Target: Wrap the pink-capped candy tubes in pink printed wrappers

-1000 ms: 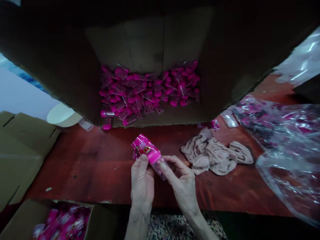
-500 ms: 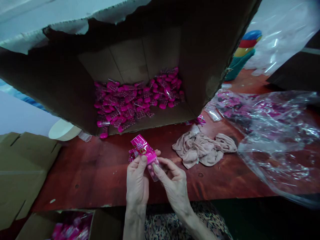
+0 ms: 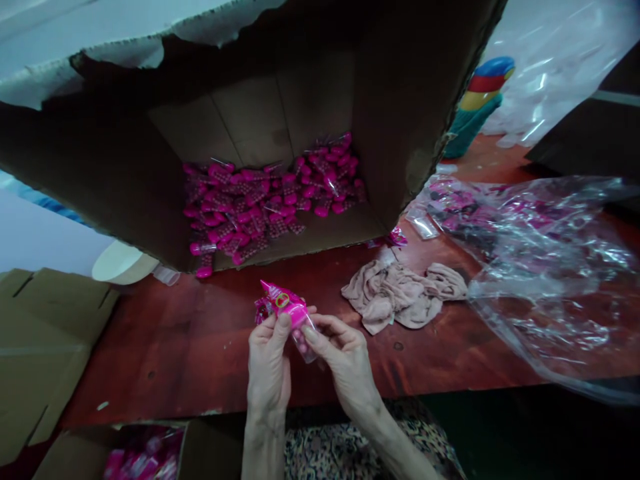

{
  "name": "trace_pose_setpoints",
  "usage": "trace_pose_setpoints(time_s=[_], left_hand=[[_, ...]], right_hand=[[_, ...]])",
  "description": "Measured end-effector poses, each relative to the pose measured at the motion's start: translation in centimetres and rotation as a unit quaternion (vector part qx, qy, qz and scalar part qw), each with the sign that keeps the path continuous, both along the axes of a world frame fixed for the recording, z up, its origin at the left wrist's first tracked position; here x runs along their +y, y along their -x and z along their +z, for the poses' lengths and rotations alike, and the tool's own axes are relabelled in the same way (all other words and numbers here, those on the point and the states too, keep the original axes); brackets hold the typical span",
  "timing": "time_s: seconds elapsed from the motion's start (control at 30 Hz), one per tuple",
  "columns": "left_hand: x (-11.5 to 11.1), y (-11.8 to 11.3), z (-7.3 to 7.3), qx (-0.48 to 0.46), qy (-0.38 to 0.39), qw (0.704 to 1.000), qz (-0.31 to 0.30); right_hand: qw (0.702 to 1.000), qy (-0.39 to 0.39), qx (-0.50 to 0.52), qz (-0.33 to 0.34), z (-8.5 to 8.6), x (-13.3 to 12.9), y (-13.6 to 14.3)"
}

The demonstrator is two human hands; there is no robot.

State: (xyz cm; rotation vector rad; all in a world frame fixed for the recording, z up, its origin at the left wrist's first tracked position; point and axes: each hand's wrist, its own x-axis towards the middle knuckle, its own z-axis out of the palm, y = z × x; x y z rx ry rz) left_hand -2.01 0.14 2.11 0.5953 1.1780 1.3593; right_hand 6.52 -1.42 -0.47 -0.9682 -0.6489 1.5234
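Above the front of the table, both my hands grip a small clear candy tube (image 3: 303, 343) with round pink pieces inside. A shiny pink printed wrapper (image 3: 283, 298) covers its upper end, which points away from me to the left. My left hand (image 3: 270, 360) pinches the wrapped end between thumb and fingers. My right hand (image 3: 345, 353) is closed on the lower part, thumb on top. Another crumpled pink wrapper lies just behind the left fingers, mostly hidden. Beyond my hands a large cardboard box (image 3: 400, 160) lies open towards me, with many pink-capped tubes (image 3: 250, 213) heaped inside.
A crumpled beige cloth (image 3: 395, 293) lies right of my hands. Further right spreads a clear plastic bag (image 3: 540, 267) with pink wrappers. A white bowl (image 3: 120, 263) stands left. Below the table's front edge, a carton (image 3: 205, 447) holds pink packs. A colourful bottle-like object (image 3: 480, 100) stands behind.
The pink wrapper has turned and folded; its flat, wide top now shows as a narrow pointed tip. My hands stay on the tube, and the whole view has shifted slightly.
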Motion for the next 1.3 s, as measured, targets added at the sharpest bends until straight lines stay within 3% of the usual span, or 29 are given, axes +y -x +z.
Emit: trace_pose_setpoints(time_s=[0.07,0.23,0.3,0.4,0.5,0.67,0.8,0.93,1.07,1.17,1.3], left_hand=[[0.0,-0.1,-0.1,-0.005,0.003,1.0,0.011],[-0.2,-0.3,-0.2,0.008,-0.001,0.994,0.109],[-0.1,0.0,-0.2,-0.012,-0.001,0.998,0.068],[0.0,0.7,-0.4,-0.049,-0.001,0.998,-0.041],[0.0,1.0,-0.8,-0.054,-0.018,0.995,-0.078],[-0.5,0.2,-1.4,0.034,-0.008,0.999,0.002],[-1.1,-0.3,-1.7,0.09,0.01,0.994,0.066],[-0.9,0.2,-1.7,-0.037,0.034,0.998,0.032],[-0.6,0.6,-1.5,-0.057,0.04,0.995,0.072],[-0.7,0.2,-1.4,-0.062,0.07,0.994,0.059],[-1.3,-0.5,-1.5,-0.076,0.126,0.988,0.04]], right_hand=[[0.999,-0.019,-0.035,-0.017,-0.1,-0.1,0.1],[0.973,-0.117,-0.189,-0.057,-0.6,-0.6,0.4],[0.978,-0.11,-0.171,-0.042,-0.6,-0.5,0.4],[0.994,-0.065,-0.082,-0.014,-0.5,-0.2,0.1],[0.998,-0.045,-0.043,-0.015,-0.5,0.0,-0.1],[0.98,-0.089,-0.155,-0.091,-0.9,-0.3,0.1],[0.971,-0.101,-0.193,-0.097,-1.3,-0.5,0.3],[0.989,-0.061,-0.116,-0.064,-1.4,-0.3,0.3],[0.999,0.002,0.005,0.042,-1.4,0.1,0.3],[0.996,0.018,-0.003,0.093,-1.2,-0.2,0.4],[0.996,0.033,-0.046,0.075,-0.8,-0.8,0.7]])
